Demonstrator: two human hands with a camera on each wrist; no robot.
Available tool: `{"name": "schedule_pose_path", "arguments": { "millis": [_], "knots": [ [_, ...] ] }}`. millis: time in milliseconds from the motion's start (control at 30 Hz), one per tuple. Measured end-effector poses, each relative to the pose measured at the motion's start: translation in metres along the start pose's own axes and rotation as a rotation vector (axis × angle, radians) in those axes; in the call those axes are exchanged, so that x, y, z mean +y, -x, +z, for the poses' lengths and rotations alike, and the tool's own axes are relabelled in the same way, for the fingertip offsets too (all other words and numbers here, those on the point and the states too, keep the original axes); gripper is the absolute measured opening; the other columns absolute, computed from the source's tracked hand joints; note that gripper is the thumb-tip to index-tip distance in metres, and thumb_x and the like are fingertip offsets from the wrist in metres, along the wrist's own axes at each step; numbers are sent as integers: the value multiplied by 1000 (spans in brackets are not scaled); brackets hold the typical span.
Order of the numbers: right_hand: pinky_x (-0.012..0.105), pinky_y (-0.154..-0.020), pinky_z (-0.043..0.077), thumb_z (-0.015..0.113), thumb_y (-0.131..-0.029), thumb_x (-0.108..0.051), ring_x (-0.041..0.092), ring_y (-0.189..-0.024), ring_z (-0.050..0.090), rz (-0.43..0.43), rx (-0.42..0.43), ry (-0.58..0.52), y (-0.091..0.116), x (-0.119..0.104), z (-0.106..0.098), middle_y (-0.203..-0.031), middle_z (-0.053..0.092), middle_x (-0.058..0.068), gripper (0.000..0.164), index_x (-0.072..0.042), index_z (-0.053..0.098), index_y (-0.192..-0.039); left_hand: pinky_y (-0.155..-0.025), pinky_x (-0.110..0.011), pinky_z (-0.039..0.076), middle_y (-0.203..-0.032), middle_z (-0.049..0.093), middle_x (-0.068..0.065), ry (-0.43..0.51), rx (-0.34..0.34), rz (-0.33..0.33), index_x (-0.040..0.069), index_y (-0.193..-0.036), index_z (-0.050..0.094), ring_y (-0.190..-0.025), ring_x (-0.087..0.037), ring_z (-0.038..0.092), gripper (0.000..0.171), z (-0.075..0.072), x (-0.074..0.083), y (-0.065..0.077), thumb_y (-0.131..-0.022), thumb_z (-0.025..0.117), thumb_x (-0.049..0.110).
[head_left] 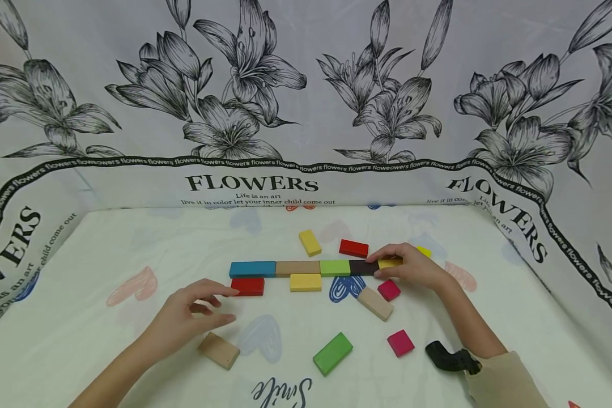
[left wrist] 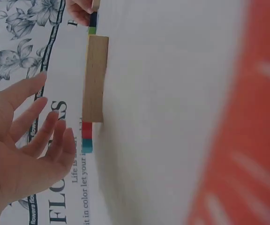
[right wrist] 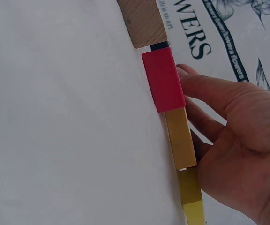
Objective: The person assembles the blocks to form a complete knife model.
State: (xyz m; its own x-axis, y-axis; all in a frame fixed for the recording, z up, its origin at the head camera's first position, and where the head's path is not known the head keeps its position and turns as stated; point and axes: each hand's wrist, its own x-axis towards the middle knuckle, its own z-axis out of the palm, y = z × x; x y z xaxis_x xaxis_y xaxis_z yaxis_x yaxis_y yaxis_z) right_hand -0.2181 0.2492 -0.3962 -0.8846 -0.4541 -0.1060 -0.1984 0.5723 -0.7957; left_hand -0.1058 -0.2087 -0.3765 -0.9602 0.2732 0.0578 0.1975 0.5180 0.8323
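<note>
A straight row of blocks runs across the cloth: blue [head_left: 252, 269], tan [head_left: 298, 268], lime green [head_left: 334, 268], black [head_left: 361, 267] and gold [head_left: 389, 263]. My right hand [head_left: 410, 265] reaches over the row's right end, thumb in front and fingers behind, pinching the black block near where it meets the gold one. Part of the gold block is hidden under that hand. My left hand [head_left: 186, 311] is held loosely with fingers apart, its index fingertip right at the left end of a red block [head_left: 248, 287]. A yellow block [head_left: 306, 282] lies against the row's front side.
Behind the row lie a yellow block [head_left: 310, 242], another red block [head_left: 354, 248] and a bright yellow one [head_left: 424, 250]. In front are two tan blocks [head_left: 219, 350] [head_left: 375, 303], a green block [head_left: 332, 353] and two crimson blocks [head_left: 389, 289] [head_left: 400, 343]. A flowered curtain [head_left: 265, 181] closes the back.
</note>
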Motion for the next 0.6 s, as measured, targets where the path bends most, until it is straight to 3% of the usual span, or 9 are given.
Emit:
{"name": "schedule_pose_path", "arguments": {
  "millis": [67,167,333,433,600],
  "knots": [
    [39,-100,52,78,-95,-13,34,-123,58,6,0,-2,1,0,0,-130,70,17,30,-6,77,-125,-83,-25,58,-122,70,-1,0,-51,4,19,-125,76,-101,-15,64,38,-4,-7,8,-88,87,22],
    [39,-100,52,78,-95,-13,34,-123,57,13,2,-4,2,0,0,-130,70,17,30,-7,77,-125,-83,-24,57,-123,70,0,-4,-130,62,18,-127,75,-101,-12,62,42,-8,-19,17,-87,88,22],
    [37,-99,52,78,-96,-14,34,-124,56,23,6,-2,2,-1,0,-131,69,16,31,-8,77,-126,-84,-19,52,-117,72,3,8,-229,148,16,-125,76,-99,-9,60,40,-11,-37,22,-87,88,19],
    [36,-98,52,78,-96,-15,35,-124,56,26,5,4,2,-1,0,-132,68,17,31,-8,76,-126,-84,-18,50,-115,72,4,9,-247,200,17,-123,77,-100,-7,60,39,-9,-43,22,-86,89,18],
    [33,-98,52,78,-96,-15,35,-124,57,25,6,14,0,1,0,-132,69,16,30,-9,77,-125,-79,-19,47,-108,71,6,-14,-216,351,18,-119,77,-98,-6,61,39,-4,-50,24,-83,91,15]
  ]
}}
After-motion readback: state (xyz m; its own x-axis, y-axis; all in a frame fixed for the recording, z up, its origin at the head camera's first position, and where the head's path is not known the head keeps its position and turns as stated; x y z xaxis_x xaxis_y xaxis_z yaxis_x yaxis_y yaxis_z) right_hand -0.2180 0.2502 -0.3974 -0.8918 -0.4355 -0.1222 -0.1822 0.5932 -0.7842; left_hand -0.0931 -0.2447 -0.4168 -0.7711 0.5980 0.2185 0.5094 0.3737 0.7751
